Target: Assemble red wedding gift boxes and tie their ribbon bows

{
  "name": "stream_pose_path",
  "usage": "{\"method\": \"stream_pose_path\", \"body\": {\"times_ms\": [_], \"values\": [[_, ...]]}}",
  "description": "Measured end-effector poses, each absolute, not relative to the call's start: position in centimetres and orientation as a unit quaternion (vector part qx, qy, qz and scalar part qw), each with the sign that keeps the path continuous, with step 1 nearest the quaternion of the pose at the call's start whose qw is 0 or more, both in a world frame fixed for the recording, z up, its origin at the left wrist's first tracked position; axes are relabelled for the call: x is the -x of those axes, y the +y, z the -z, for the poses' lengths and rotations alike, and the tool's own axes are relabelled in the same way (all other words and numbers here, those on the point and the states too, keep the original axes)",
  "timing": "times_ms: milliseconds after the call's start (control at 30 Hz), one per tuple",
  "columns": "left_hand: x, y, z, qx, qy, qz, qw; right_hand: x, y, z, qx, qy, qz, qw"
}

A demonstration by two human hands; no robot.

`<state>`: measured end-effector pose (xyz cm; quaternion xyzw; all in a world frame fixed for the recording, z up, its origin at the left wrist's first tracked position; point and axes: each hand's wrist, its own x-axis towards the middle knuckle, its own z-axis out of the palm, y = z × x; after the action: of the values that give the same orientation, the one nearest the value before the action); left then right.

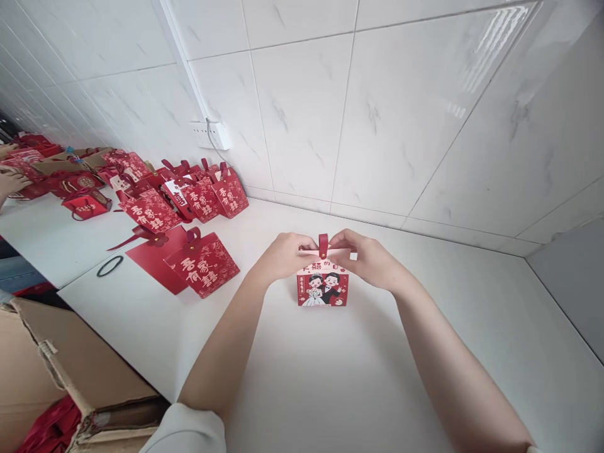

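Head view: the gift box [323,290], printed with a cartoon couple and fitted with a red strap loop [323,246] at its top, stands upright on the white table [302,377], held between the left hand [293,255] and the right hand [370,257]. The left thumb and fingers pinch the box's upper edge on one side of the loop, and the right thumb and fingers pinch the same edge on the other side; red printed bags [201,267] stand to the left, near a dark ring [110,266] and an open cardboard carton [70,352]
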<state>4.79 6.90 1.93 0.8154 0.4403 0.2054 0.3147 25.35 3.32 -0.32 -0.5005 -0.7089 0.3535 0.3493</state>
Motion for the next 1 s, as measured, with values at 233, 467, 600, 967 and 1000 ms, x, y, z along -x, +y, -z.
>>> {"method": "stream_pose_path", "body": {"times_ms": [233, 467, 600, 967, 1000], "values": [[-5.0, 7.1, -1.5, -0.825, 0.422, -0.201, 0.317, -24.4, 3.5, 0.7, 0.526, -0.726, -0.293, 0.332], [-4.3, 7.7, -1.3, -0.862, 0.391, -0.18, 0.269, -24.4, 3.4, 0.6, 0.505, -0.736, -0.313, 0.325], [-4.3, 8.0, -1.2, -0.855, 0.41, -0.273, 0.161, -24.5, 2.5, -0.5, 0.536, -0.73, -0.285, 0.313], [-3.5, 6.3, -2.8, -0.783, 0.507, -0.141, 0.331, -26.2, 1.8, -2.0, 0.567, -0.708, -0.275, 0.319], [-3.6, 6.2, -2.9, -0.788, 0.49, -0.126, 0.35, -26.2, 1.9, -1.8, 0.563, -0.712, -0.265, 0.326]]}}
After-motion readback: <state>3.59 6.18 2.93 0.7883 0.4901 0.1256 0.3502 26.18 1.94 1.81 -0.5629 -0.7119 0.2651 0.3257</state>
